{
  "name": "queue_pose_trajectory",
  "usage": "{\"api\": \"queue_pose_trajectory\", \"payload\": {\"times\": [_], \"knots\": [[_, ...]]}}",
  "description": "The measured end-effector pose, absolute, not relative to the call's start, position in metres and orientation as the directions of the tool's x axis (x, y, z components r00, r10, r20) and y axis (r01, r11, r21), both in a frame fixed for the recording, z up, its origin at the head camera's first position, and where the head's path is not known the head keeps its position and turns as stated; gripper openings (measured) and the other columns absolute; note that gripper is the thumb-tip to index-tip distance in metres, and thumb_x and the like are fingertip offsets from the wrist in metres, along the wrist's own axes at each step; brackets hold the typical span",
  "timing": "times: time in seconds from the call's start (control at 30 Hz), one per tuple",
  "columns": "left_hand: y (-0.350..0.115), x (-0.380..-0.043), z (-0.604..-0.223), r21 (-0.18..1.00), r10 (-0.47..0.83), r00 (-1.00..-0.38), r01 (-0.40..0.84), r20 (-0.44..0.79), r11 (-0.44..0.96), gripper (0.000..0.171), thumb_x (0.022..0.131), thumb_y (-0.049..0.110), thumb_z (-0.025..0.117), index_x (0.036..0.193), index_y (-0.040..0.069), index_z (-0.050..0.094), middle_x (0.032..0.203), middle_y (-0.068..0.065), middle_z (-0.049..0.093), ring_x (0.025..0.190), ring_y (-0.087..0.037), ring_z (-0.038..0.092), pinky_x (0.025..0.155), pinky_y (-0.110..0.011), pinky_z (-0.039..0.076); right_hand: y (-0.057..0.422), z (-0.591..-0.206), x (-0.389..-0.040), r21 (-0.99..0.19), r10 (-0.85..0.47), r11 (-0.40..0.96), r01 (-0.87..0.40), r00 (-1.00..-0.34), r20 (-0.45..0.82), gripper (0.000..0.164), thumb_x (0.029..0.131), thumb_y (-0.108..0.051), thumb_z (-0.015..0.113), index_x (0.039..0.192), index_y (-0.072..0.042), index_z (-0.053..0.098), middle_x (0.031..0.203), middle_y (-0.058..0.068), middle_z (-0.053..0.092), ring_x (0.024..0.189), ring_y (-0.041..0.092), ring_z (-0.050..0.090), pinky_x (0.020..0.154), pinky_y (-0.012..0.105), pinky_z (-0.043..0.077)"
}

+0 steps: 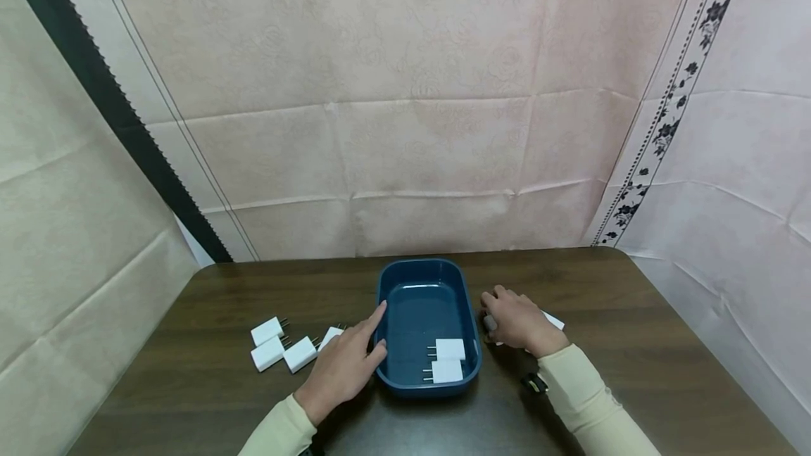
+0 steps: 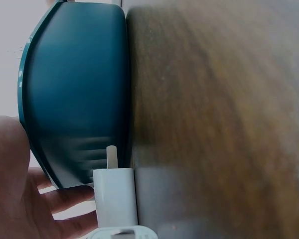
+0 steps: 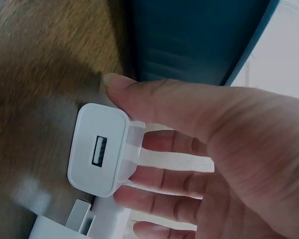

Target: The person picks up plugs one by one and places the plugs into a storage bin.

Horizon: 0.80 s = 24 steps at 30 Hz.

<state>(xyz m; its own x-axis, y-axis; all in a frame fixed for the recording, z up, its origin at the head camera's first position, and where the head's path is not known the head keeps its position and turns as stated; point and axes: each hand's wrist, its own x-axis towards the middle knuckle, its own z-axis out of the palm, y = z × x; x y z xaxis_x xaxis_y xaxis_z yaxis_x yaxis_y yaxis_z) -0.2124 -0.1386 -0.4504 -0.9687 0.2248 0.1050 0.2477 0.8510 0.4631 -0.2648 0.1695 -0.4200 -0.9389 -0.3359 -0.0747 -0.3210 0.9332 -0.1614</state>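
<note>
Currently a white charger (image 3: 98, 149) is at the right hand (image 1: 518, 322), just outside the blue box (image 1: 421, 390) on its right side. Thumb and fingers bend around that charger, holding it between them. Its flat end with the USB port faces back toward the wrist camera, and the longer axis of that end runs nearly upright in the right wrist view, leaning a little; its prongs are hidden. Whether it touches the wood cannot be told. Another charger with a metal prong (image 3: 78, 215) lies just beside it, at the lower edge of that view.

The box has its long axis running away from the person, one short end near the far table edge. Two chargers (image 1: 448, 359) lie in its near right corner, one behind the other, each lengthwise across the box with prongs pointing left. Beyond them the inner floor runs back to the far wall of the box.

The left hand (image 1: 345, 364) touches the left rim, index finger straight, thumb spread apart from it. Left of that hand a group of four chargers (image 1: 300, 355) lies on the table (image 1: 646, 378), prongs pointing away and to the right; the hand partly covers the rightmost.

A narrow strip of wood separates box and right hand; a wider stretch runs from the right sleeve (image 1: 589, 400) to the right table edge. Pale cloth (image 1: 443, 139) hangs close behind the far edge.
</note>
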Motion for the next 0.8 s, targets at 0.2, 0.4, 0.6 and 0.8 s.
{"api": "queue_pose_trajectory", "payload": {"times": [0.2,0.4,0.6,0.8], "knots": [[-0.1382,-0.2124,-0.4495,0.472,0.219,-0.971,0.238,0.096,0.849,0.063,0.102,0.036,0.053,0.16,0.024,0.032,0.147,-0.01,0.058,0.103,-0.025,0.065,0.091,-0.057,0.054,0.1695,-0.4191,-0.2666,-0.202,-0.318,0.934,-0.295,-0.943,-0.092,0.052,0.079,-0.015,0.086,0.124,-0.008,0.061,0.115,0.018,0.06,0.085,0.026,0.062,0.076,0.049,0.059],[-0.1385,-0.2123,-0.4495,0.48,0.217,-0.972,0.232,0.088,0.846,0.063,0.102,0.036,0.052,0.16,0.025,0.031,0.148,-0.01,0.057,0.108,-0.026,0.066,0.093,-0.058,0.053,0.1702,-0.4195,-0.2671,-0.23,-0.29,0.939,-0.258,-0.949,-0.123,0.052,0.079,-0.014,0.086,0.125,-0.007,0.062,0.112,0.018,0.063,0.085,0.025,0.062,0.074,0.048,0.06],[-0.1385,-0.2132,-0.45,0.479,0.215,-0.973,0.229,0.086,0.847,0.063,0.102,0.037,0.052,0.16,0.025,0.031,0.148,-0.01,0.057,0.111,-0.028,0.066,0.095,-0.06,0.052,0.1702,-0.4197,-0.2674,-0.239,-0.258,0.945,-0.221,-0.957,-0.135,0.053,0.079,-0.014,0.085,0.125,-0.005,0.062,0.111,0.019,0.064,0.084,0.026,0.062,0.072,0.047,0.06],[-0.1388,-0.2136,-0.451,0.477,0.214,-0.973,0.227,0.082,0.849,0.063,0.102,0.038,0.052,0.16,0.025,0.031,0.149,-0.009,0.056,0.117,-0.031,0.065,0.096,-0.06,0.052,0.1704,-0.4202,-0.2673,-0.249,-0.237,0.949,-0.196,-0.96,-0.147,0.052,0.08,-0.011,0.084,0.126,-0.003,0.062,0.109,0.02,0.064,0.082,0.026,0.061,0.071,0.045,0.059]]}}
